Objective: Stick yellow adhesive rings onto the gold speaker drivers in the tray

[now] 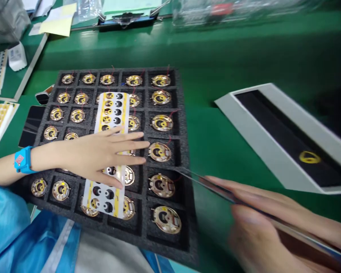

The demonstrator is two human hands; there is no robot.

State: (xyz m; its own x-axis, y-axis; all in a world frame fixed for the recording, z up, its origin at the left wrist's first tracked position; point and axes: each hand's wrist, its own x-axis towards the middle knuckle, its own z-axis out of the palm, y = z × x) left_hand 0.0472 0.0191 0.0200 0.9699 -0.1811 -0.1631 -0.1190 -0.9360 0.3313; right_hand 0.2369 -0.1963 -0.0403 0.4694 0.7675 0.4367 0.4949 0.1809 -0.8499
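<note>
Left hand [102,153] lies open and flat on the sticker strip [110,151], pinning it to the foam tray [184,159]. Right hand [267,223] pinches tweezers [204,182], tip near the discs [159,151] just past the left fingertips. Probably best to keep the strip pinned and approach low.

A green bench [244,57] carries a grey box lid [261,132]. Well left of the lid stands a white bottle [17,57]; behind it lies a black clipboard [127,19].
</note>
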